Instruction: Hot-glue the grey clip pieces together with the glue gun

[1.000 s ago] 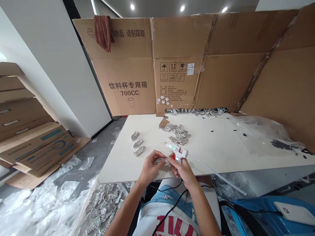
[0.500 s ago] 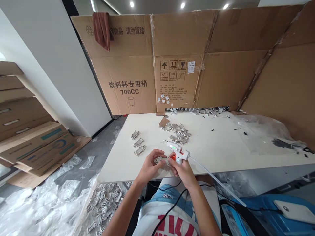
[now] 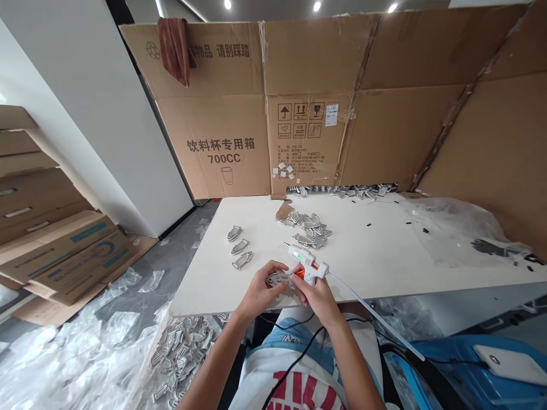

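Near the table's front edge, my left hand [image 3: 261,287] pinches a small silvery metal piece [image 3: 277,278] between thumb and fingers. My right hand [image 3: 314,289] is wrapped round a white and orange glue gun [image 3: 308,266], its nozzle pointing up and left; the fingertips also reach the right end of the metal piece. A white glue stick [image 3: 376,316] trails from the back of the gun. Three similar pieces [image 3: 240,246] lie in a column on the left of the table, and a heap of them [image 3: 313,230] sits beyond the gun.
The white table [image 3: 367,250] bears small black bits and a clear plastic bag [image 3: 461,228] at right. Cardboard sheets [image 3: 311,62] stand behind it. More metal pieces [image 3: 183,353] fill a container below left. Black cables [image 3: 299,357] cross my lap beside a blue object [image 3: 465,364] at right.
The left thumb has shifted slightly on the metal piece, and more of the piece shows. The camera view has moved a little; the glue gun stays nearly in place.
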A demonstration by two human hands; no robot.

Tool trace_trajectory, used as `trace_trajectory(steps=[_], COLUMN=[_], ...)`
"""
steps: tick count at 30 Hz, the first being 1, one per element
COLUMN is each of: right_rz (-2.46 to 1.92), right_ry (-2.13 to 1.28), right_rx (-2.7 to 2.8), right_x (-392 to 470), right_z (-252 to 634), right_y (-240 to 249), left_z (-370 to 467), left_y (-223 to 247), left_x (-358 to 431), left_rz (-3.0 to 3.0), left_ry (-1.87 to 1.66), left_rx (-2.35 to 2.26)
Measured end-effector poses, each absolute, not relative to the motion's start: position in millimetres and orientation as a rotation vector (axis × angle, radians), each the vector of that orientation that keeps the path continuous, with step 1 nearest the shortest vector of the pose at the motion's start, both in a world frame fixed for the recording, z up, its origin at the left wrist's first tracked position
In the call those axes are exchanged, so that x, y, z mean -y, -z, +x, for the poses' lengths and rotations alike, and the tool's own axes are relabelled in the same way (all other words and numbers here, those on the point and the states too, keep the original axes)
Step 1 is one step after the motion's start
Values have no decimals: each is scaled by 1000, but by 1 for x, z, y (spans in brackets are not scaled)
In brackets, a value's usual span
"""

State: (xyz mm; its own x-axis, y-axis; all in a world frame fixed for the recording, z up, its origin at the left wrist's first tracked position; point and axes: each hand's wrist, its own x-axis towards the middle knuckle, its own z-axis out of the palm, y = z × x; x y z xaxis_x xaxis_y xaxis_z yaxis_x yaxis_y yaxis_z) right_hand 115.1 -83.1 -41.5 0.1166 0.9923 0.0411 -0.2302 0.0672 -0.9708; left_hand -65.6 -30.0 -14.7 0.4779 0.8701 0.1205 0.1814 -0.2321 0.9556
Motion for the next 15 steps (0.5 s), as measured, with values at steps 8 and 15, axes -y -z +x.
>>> trace_trajectory(steps=[8,15], right_rz=[-1057,-1036], right_ry=[-1192,-1215], right_rx=[1016,994], right_x=[84,83], right_z=[116,116], right_y=[41,41], left_z=[-64,-64], left_y=[14,14], left_x=[31,31], left_rz=[1645,1573], left_ry=[-840,-842], left_rx=[-894,-898])
